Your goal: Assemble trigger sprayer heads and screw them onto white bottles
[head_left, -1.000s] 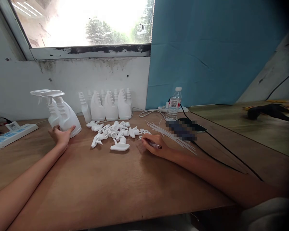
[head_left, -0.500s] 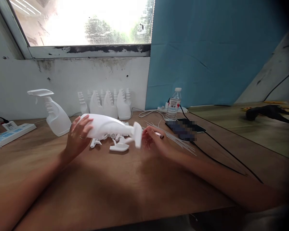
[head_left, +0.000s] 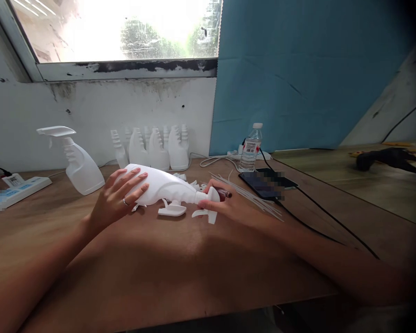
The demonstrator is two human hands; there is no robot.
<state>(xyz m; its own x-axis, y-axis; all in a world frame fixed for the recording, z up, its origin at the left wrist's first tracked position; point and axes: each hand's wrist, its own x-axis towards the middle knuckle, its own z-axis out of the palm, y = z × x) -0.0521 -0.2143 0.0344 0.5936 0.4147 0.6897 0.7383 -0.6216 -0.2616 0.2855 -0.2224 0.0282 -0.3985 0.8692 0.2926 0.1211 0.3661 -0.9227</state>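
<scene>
Your left hand (head_left: 119,198) clasped the base end of the white bottle (head_left: 156,184); from that palm its long axis ran rightward to your right hand (head_left: 229,206), which gripped the spray head (head_left: 213,195) and a pen-like tool (head_left: 226,194).

No words, brands or numbers are showing legibly anywhere. A clear plastic water bottle (head_left: 247,159) is standing upright near the wall, wearing a wraparound label (head_left: 251,147) with red areas and a pale block of dark marks, its print appearing too small to read. At the far left, a white plug adapter (head_left: 14,180) is carrying a small square patterned code, too coarse to make out. The white power strip (head_left: 27,188) beside it is displaying blue panels with pale markings, which are staying unreadable at this size.
</scene>
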